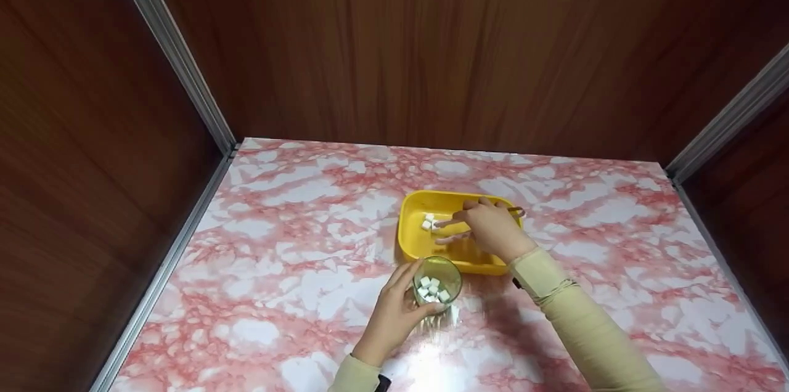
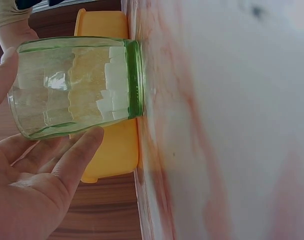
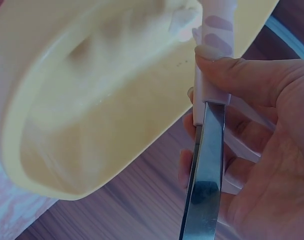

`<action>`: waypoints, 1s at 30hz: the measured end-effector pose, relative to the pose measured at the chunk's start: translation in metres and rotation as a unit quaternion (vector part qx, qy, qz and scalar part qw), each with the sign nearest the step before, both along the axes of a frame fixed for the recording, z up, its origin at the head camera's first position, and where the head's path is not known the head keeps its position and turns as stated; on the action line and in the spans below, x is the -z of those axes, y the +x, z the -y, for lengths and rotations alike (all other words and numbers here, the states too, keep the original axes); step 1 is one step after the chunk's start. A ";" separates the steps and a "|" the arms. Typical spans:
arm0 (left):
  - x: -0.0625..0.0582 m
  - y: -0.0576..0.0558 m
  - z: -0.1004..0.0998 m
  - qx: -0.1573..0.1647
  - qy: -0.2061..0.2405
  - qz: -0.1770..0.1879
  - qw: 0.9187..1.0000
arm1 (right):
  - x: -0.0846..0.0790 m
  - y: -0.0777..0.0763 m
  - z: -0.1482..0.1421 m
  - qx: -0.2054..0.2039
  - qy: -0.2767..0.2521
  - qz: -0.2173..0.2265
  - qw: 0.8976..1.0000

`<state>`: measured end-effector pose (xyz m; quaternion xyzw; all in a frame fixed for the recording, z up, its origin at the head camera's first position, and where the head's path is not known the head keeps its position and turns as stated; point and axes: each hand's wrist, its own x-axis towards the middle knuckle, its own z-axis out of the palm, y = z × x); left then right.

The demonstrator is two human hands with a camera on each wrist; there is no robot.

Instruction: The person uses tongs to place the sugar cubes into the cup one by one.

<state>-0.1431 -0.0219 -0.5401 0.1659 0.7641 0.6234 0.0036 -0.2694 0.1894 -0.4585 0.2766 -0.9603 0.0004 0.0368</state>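
Note:
My left hand [image 1: 394, 309] holds a green-tinted drinking glass [image 1: 455, 278] with fingers and thumb around its sides. White cubes [image 1: 433, 287] lie at the bottom of the glass, which stands upright on the table in the left wrist view. With my right hand [image 1: 496, 228] I pinch a pair of tongs [image 3: 212, 165], metal with pale pink ends, over the yellow tub [image 1: 407, 207]. The tong tips are spread apart, one right by a few white cubes [image 1: 427, 223] on the tub's left side. In the right wrist view, white cubes [image 3: 184, 22] show beside the pink end.
The table [image 1: 296, 225] has a red and white marbled top. Dark wood-grain panels [image 1: 400, 53] rise behind it and at both sides, with metal strips [image 1: 179, 53] at the corners. The glass stands close in front of the tub's near wall.

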 end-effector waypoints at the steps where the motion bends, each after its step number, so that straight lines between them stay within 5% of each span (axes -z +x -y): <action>1: 0.000 0.000 0.000 0.001 -0.001 0.001 1.000 | 0.001 0.000 0.000 0.000 0.001 -0.003 1.000; 30: 0.000 0.001 0.001 -0.012 -0.037 -0.013 0.999 | 0.006 -0.003 0.001 0.008 0.002 -0.002 1.000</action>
